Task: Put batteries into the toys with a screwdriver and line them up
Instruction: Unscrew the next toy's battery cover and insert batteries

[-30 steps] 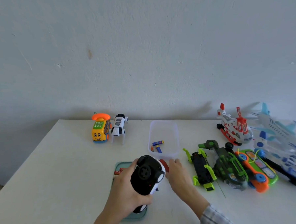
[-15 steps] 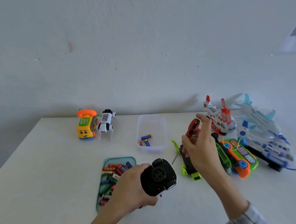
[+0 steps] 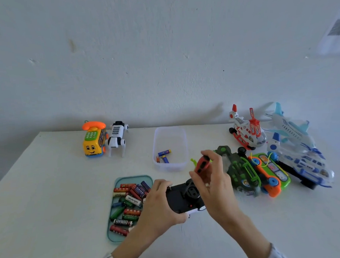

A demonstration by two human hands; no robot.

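Head view: right hand (image 3: 213, 183), fingers gripping the red screwdriver (image 3: 201, 164), has swung back onto the upturned black toy (image 3: 183, 199) that the left hand (image 3: 159, 206) grips, so unscrewing can begin.

You see eight toys: a yellow telephone car (image 3: 93, 141) and a white robot dog (image 3: 117, 138) at upper left of the table, a black car (image 3: 183, 200) at centre, and five at right, namely a helicopter (image 3: 246, 132), two planes (image 3: 291, 129) (image 3: 303, 162), a green vehicle (image 3: 239, 169) and an orange-green phone (image 3: 271, 173); one screwdriver (image 3: 201, 164); one clear tub (image 3: 170, 148); one teal tray (image 3: 113, 235) of loose batteries (image 3: 130, 206), too piled to count; two hands (image 3: 159, 208) (image 3: 217, 187)
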